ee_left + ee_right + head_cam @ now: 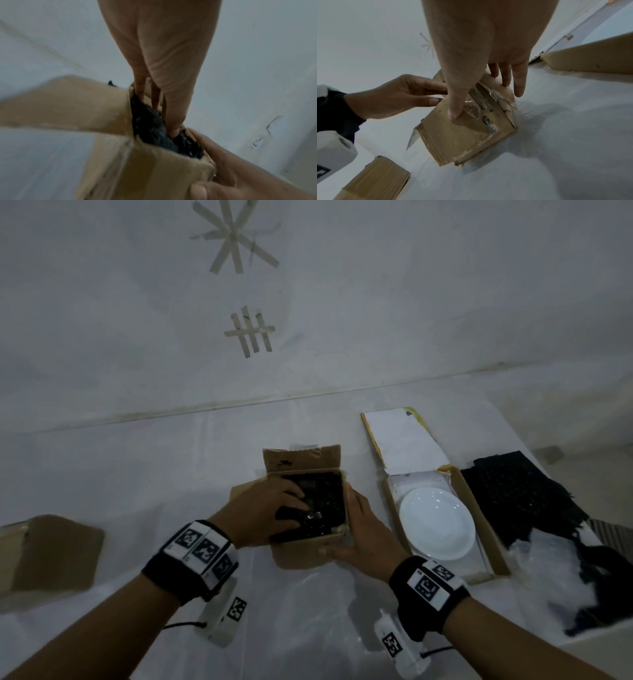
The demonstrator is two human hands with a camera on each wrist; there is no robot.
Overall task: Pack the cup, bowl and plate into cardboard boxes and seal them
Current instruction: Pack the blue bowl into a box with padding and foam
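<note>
A small open cardboard box (308,553) stands mid-table, filled to the brim with black bubble wrap (325,501). My left hand (287,505) presses down on that wrap with straight fingers (171,108), and whatever lies under it is hidden. My right hand (356,529) grips the box's near right corner, thumb (455,108) on the taped front face and fingers along the side. A white plate (436,522) lies in a flat open box (481,522) to the right, uncovered. No cup or bowl shows.
The flat box's white lid (404,440) lies open toward the wall. More black wrap (520,494) and clear bubble wrap (548,559) are heaped at the table's right end. A closed brown box (51,556) sits at the left. The wall is just behind the table.
</note>
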